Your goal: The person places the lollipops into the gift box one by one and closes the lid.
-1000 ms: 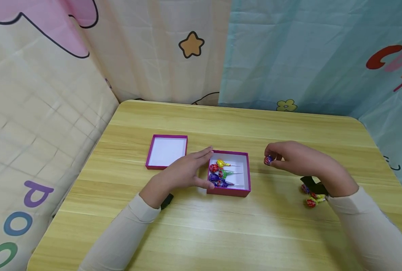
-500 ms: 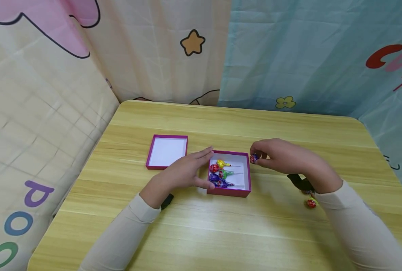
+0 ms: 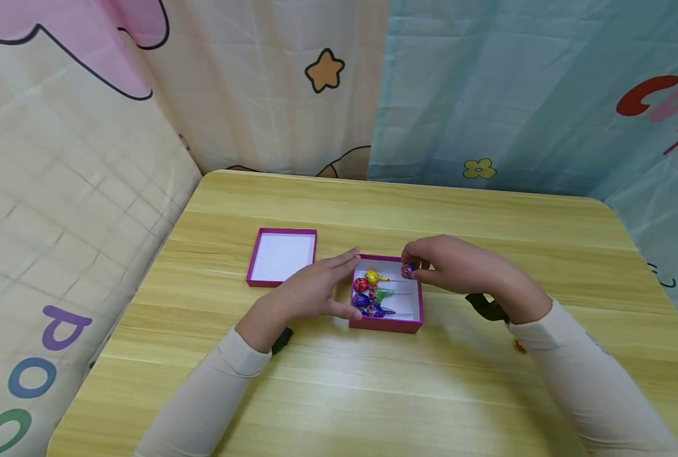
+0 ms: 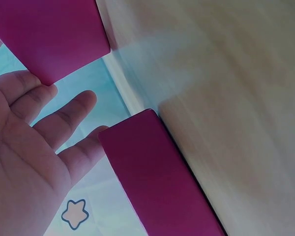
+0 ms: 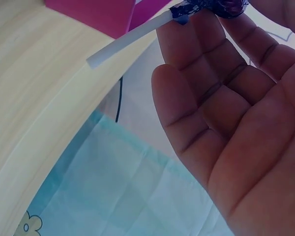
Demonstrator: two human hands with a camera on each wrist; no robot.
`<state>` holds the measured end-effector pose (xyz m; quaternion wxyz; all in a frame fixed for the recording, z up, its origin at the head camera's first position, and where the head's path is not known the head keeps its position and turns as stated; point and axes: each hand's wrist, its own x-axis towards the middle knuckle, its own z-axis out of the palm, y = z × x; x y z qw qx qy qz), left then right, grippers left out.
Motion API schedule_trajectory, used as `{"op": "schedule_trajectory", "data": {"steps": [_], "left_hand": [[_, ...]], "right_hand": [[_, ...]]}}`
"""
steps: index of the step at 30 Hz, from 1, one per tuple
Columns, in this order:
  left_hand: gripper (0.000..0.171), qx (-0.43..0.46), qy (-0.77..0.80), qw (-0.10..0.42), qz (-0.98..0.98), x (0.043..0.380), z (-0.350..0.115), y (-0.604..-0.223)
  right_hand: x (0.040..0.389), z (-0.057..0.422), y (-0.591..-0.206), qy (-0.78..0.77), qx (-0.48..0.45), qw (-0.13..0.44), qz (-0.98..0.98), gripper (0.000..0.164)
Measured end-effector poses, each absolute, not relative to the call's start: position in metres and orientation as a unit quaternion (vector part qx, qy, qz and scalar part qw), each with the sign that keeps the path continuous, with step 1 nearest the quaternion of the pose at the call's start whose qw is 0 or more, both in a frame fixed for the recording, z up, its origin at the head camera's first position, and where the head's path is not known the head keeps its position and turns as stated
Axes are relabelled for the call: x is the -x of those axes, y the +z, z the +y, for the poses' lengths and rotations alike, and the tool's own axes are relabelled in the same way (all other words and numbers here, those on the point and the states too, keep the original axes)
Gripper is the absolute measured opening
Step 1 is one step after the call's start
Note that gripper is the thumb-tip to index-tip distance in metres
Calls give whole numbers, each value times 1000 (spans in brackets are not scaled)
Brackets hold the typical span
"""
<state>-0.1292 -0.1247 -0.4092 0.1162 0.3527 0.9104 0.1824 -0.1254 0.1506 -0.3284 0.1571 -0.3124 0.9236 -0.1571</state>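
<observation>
A magenta box [image 3: 387, 324] with a white inside stands on the table. Several wrapped lollipops lie in its left part, among them a yellow one [image 3: 372, 276], a red one [image 3: 361, 284] and a green one [image 3: 378, 294], sticks pointing right. My left hand [image 3: 310, 289] rests along the box's left side, fingers fairly straight, fingertips at the back corner and thumb at the front one. Over the box's back right corner my right hand [image 3: 456, 263] pinches a purple-and-red lollipop [image 3: 408, 270] by its wrapped head. Its white stick [image 5: 130, 40] shows in the right wrist view.
The box lid [image 3: 282, 256], white inside up, lies to the left of the box on the wooden table [image 3: 373, 393]. A bit of another lollipop [image 3: 519, 346] shows under the right forearm. Printed curtains [image 3: 487, 95] hang behind the table.
My right hand has moved left with the lollipop, from the table right of the box to over its back right corner. The left hand and the box have stayed put.
</observation>
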Motion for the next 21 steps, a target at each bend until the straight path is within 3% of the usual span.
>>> {"op": "schedule_trajectory", "data": {"steps": [21], "left_hand": [[108,-356,189,115,908,128,-129,-411]], "right_hand": [[131,118,-340,-181,324,162,914,15]]}}
